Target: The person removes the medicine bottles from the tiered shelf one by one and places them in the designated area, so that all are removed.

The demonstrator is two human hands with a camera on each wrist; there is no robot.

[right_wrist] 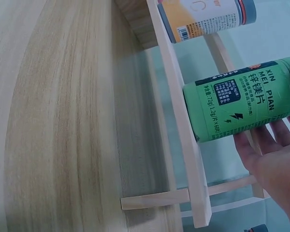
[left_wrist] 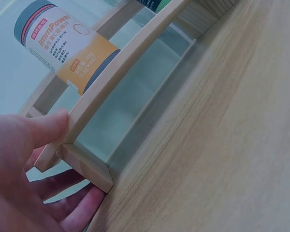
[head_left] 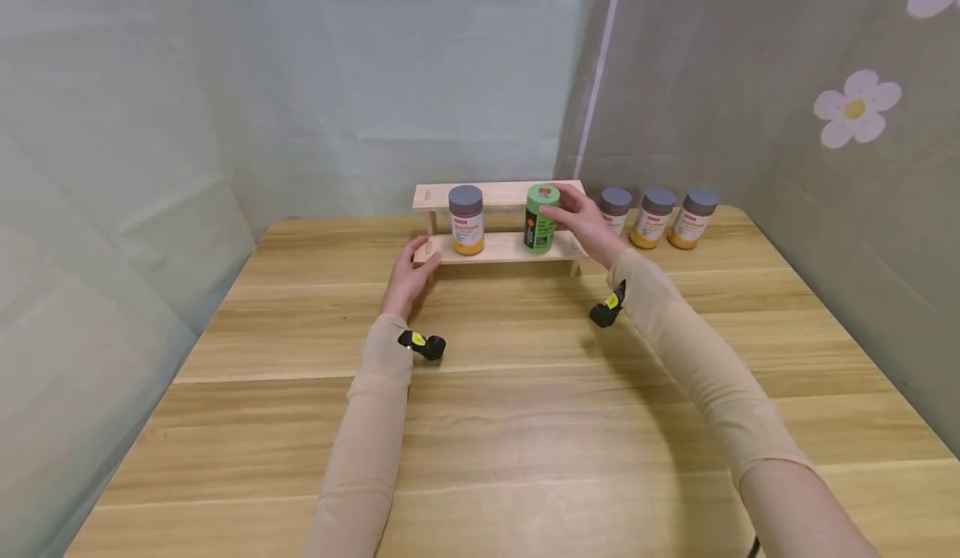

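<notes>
Both forearms in beige sleeves stretch out across the wooden table (head_left: 525, 424), each with a small black wrist camera strapped on. Right hand (head_left: 592, 224) has its fingers wrapped round the green bottle (head_left: 540, 218), which is standing upright on the lower board of a little two-tier wooden rack (head_left: 504, 195), toward its right end. From the right wrist view you can see the bottle's base sitting on that board, fingers behind it. Left hand (head_left: 408, 279) is on the rack's left end, thumb pressed against the front edge of the lower board and the other fingers curled under it by the foot, so it's gripping the rack.

On the same board, further left, stands an orange-labelled bottle (head_left: 467, 220) with a grey cap, well apart from the green one. Three more of those bottles (head_left: 658, 217) sit in a row on the table just right of the rack, behind the right hand.

Pale grey-green fabric walls close in the table, and the right one has white flowers (head_left: 857, 108) on it.
</notes>
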